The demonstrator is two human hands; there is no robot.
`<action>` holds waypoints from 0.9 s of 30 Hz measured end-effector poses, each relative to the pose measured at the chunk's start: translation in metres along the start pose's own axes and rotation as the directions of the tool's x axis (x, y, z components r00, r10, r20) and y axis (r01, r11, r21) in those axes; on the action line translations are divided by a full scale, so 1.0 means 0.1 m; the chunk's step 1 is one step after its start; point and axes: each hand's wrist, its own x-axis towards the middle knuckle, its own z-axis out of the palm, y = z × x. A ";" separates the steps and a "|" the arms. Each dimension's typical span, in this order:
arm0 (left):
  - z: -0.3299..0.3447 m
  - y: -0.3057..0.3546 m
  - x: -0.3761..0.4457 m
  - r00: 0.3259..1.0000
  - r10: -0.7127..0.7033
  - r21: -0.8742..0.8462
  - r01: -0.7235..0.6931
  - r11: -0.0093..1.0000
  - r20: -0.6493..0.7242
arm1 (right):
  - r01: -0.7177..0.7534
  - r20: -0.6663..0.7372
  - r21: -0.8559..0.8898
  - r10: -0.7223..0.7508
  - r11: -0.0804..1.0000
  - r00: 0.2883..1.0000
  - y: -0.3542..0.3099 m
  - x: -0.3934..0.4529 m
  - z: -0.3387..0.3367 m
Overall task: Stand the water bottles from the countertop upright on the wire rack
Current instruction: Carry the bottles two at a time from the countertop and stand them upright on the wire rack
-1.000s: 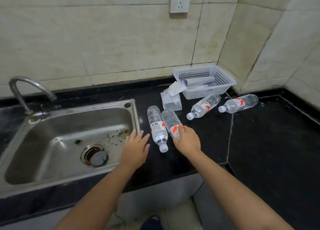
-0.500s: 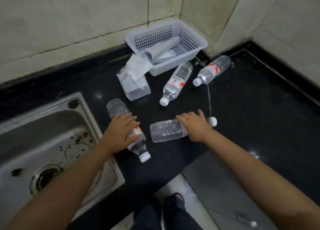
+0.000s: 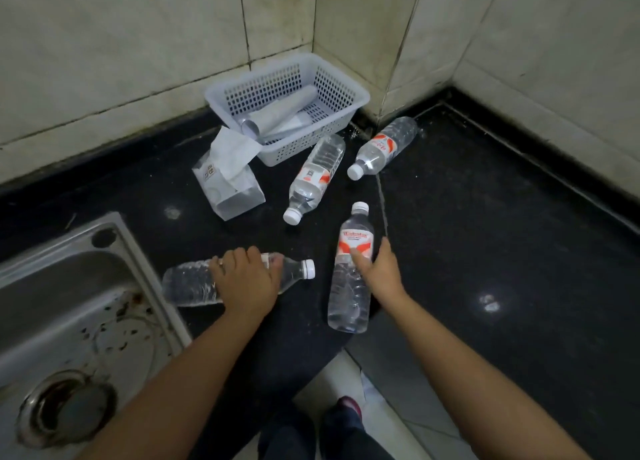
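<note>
Compared with half a second ago: bottle under right hand (image 3: 379, 269) swung from lying crosswise, cap right, to pointing away, cap toward the wall. Near-right bottle (image 3: 350, 269) now shows its red-and-white label up; right hand grips its middle, thumb on the label, fingers wrapped round the far side. Whether base is lifted off the counter or still lying flat: cannot tell.

Left hand (image 3: 246, 281) also shifted its bottle: earlier cap toward the counter edge, now near-left bottle (image 3: 194, 283) lies crosswise beside the sink (image 3: 69, 286), cap pointing right. Left hand clamped over its middle, fingers curled over the top, label hidden under the palm.

Two far bottles unchanged in place: middle bottle (image 3: 313, 179) lying just in front of white basket (image 3: 287, 106), cap toward viewer; corner bottle (image 3: 384, 148) lying near the wall corner, cap toward viewer. All four on black countertop (image 3: 485, 234), none upright for sure.

Tissue pack (image 3: 228, 186) left of the basket, a sheet sticking up. Rolled paper or tubes inside basket, hard to make out. Sink cut off at left edge, drain (image 3: 65, 411) partly in view. Feet and floor tile at bottom edge, blurred. Label text too small to read.
</note>
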 end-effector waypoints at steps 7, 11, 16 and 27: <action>-0.16 -0.38 0.11 0.901 0.398 0.226 -0.430 0.874 0.173 | -0.015 -0.016 -0.287 0.011 0.958 1.000 -0.46 -0.04 0.39; -0.10 -0.43 0.14 0.892 0.418 0.266 -0.450 0.852 0.171 | -0.009 0.007 -0.389 0.013 0.921 1.000 -0.53 -0.03 0.46; -0.10 -0.43 0.12 0.907 0.405 0.187 -0.420 0.888 0.116 | 0.017 0.037 -0.288 -0.006 0.958 0.999 -0.44 -0.04 0.32; -0.05 -0.10 0.24 0.978 0.162 0.175 -0.184 0.967 0.131 | -0.025 0.045 -0.108 0.030 0.994 0.999 -0.31 0.06 0.04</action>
